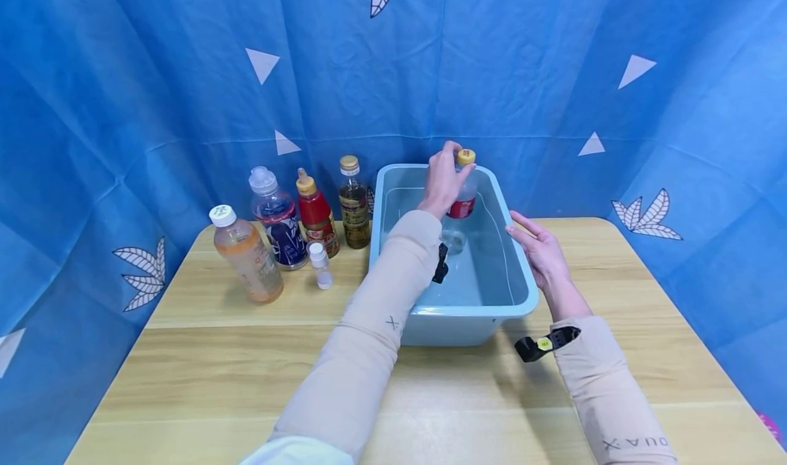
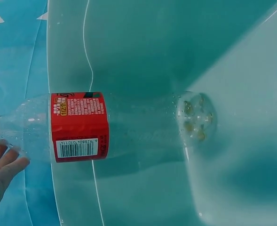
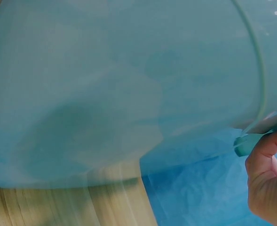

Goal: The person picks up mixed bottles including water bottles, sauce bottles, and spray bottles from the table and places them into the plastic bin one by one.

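Observation:
My left hand (image 1: 444,179) reaches into the far part of a light blue plastic tub (image 1: 451,327). It pinches a clear plastic bottle (image 1: 462,209) with a red label near the yellow cap. In the left wrist view the bottle (image 2: 79,127) looks transparent with no visible liquid, its base inside the tub; whether that base touches the floor I cannot tell. At the tub's right side, my right hand (image 1: 541,250) holds the rim. The right wrist view has the fingers (image 3: 265,149) bent at the rim beside the tub's outer wall (image 3: 129,70).
Left of the tub stand an orange-tinted bottle (image 1: 249,260), a blue-labelled bottle (image 1: 283,229), a red sauce bottle (image 1: 316,214), a dark glass bottle (image 1: 354,209) and a small white-capped bottle (image 1: 320,265). A blue curtain (image 1: 510,62) hangs behind the wooden table (image 1: 246,362).

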A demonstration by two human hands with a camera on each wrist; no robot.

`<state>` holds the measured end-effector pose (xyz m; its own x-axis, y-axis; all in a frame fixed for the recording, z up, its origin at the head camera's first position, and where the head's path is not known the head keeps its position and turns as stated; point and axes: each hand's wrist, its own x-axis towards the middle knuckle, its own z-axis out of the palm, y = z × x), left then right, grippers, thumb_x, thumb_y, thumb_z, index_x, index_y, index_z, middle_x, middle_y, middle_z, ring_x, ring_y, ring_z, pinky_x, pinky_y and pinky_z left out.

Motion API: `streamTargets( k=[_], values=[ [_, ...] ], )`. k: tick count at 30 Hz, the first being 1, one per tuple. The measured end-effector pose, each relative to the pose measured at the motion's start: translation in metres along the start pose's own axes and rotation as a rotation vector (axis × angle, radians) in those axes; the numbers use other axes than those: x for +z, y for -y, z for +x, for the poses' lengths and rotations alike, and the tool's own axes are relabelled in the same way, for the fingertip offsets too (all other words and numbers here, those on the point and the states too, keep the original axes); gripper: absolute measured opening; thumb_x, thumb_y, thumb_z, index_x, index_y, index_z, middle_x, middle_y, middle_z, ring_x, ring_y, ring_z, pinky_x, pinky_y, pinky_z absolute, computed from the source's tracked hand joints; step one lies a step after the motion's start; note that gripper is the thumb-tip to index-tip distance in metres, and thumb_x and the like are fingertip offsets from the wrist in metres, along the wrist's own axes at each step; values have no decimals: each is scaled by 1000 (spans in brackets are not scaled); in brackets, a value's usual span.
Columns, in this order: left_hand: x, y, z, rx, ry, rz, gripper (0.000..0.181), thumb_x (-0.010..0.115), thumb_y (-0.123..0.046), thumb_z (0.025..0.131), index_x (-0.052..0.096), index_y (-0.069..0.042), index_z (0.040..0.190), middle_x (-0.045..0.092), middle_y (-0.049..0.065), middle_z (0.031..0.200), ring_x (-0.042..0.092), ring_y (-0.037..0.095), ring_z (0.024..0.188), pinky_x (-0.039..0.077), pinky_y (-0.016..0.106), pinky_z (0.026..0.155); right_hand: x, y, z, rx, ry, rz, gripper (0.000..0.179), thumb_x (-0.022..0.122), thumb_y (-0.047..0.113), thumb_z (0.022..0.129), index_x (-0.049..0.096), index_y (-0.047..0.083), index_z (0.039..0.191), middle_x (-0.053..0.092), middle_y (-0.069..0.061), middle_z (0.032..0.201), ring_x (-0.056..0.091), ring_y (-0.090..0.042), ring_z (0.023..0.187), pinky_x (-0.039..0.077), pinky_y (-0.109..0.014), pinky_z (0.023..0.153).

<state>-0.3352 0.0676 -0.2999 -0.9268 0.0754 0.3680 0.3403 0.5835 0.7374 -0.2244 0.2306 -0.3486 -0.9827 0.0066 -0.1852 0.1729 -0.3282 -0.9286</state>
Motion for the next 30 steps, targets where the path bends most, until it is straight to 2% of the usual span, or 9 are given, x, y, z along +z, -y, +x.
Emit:
streamTargets(
  k=[8,14,21,30],
  values=[
    [5,-4,-2,23,14,-1,38,63,-23,82,49,-7,113,57,8,107,55,16,93,44,18,80,-1,-1,1,1,-1,10,58,59,14,85,33,9,137,67,0,78,57,-9,46,48,-20,46],
    [5,-3,0,-6,29,-5,39,62,-26,82,49,-8,114,57,7,108,55,15,93,45,19,80,0,-1,0,-1,-6,15,58,58,13,86,32,9,137,67,0,76,55,-9,44,47,-20,45],
    [2,-6,2,-22,51,21,39,62,-27,83,51,-7,114,58,7,109,55,13,91,45,20,80,-1,-2,1,0,-2,4,58,58,14,86,32,9,138,67,-1,78,59,-10,50,49,-21,48],
    [-2,-8,4,-26,90,35,45,59,-30,85,49,-7,122,55,6,115,52,13,98,43,20,83,-1,-1,1,5,-9,3,58,58,14,86,32,10,138,67,-1,73,56,-9,44,47,-20,44]
  ],
)
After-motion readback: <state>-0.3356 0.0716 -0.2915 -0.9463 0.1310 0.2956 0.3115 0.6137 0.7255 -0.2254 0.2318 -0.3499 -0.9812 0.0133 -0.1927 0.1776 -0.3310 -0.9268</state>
